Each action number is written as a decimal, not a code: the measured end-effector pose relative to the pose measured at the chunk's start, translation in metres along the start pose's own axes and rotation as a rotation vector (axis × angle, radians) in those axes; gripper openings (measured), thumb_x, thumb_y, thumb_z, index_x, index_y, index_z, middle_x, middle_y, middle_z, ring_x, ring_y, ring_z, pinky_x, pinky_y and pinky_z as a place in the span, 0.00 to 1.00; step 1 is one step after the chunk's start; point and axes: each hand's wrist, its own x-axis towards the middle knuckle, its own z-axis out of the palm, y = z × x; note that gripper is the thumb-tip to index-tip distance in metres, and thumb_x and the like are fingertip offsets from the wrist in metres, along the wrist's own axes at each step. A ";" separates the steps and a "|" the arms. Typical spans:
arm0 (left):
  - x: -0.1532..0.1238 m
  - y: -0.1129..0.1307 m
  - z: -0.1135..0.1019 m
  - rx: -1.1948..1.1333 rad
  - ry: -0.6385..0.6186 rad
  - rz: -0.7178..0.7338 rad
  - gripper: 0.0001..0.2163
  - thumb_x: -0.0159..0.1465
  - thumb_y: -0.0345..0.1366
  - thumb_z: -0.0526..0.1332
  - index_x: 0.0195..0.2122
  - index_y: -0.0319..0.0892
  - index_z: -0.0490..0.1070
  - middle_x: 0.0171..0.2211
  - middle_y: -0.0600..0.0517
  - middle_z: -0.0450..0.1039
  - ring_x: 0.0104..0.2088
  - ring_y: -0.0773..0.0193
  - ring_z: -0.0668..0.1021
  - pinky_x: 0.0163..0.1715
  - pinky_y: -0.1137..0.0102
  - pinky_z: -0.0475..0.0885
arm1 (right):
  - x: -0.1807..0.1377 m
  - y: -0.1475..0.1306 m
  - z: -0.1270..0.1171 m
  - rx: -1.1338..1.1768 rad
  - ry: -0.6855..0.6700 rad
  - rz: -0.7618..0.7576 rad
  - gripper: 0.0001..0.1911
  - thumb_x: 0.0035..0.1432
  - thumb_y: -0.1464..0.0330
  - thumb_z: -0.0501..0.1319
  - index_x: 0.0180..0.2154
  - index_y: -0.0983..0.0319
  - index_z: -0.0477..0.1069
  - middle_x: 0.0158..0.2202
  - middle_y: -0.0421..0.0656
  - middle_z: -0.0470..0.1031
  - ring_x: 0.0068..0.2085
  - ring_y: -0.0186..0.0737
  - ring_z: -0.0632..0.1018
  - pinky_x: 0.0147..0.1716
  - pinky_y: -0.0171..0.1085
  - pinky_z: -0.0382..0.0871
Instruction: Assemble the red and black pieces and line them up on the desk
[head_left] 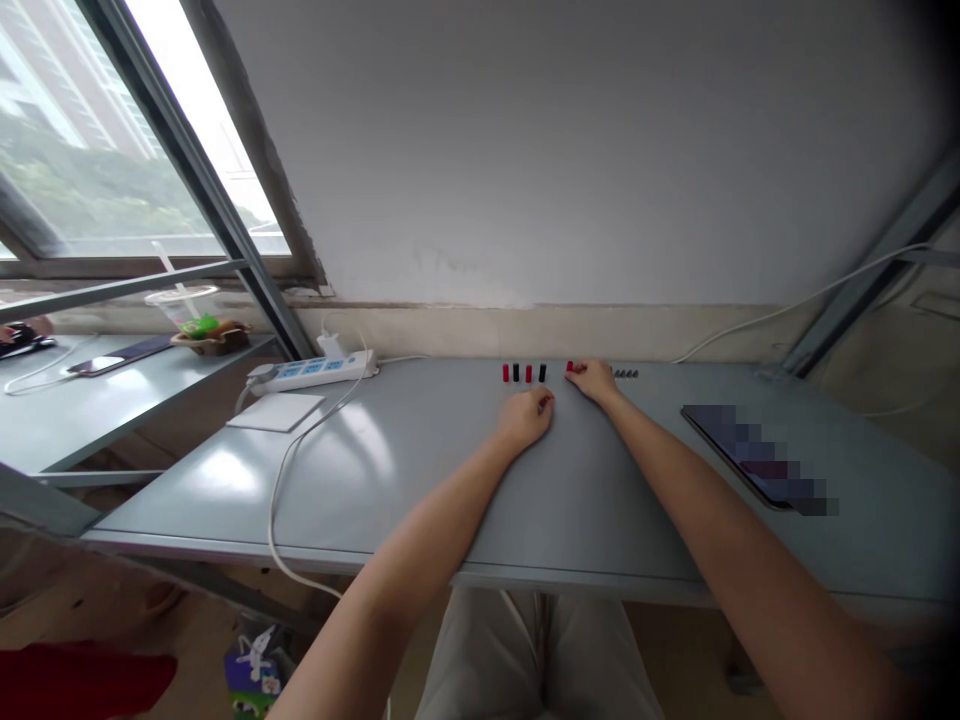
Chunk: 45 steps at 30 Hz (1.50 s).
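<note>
My right hand (594, 381) is at the back of the grey desk (585, 500), its fingers pinching a small red cylinder (570, 367). Left of it, several like pieces stand upright in a row: a red cylinder (505, 373), a black cylinder (516, 372), another red cylinder (529, 374) and another black cylinder (542, 372). Just in front of this row rests my left hand (523, 418), fingers curled together; whatever may be between them is hidden. Several small dark grey pieces (626, 374) lie beyond my right wrist, partly covered by it.
A tablet-like device (742, 460), partly blurred out, lies at the right. At the left are a white power strip (319, 371), a flat white square (276, 412) and a white cable (279, 480) running over the front edge. The wall (525, 200) closes off the back.
</note>
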 end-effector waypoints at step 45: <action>0.020 0.025 0.003 0.281 -0.143 -0.250 0.33 0.57 0.29 0.50 0.62 0.36 0.34 0.45 0.37 0.68 0.41 0.53 0.73 0.40 0.63 0.66 | -0.069 -0.019 -0.031 -0.079 -0.104 -0.035 0.11 0.53 0.66 0.54 0.31 0.62 0.74 0.31 0.47 0.75 0.33 0.39 0.74 0.31 0.34 0.63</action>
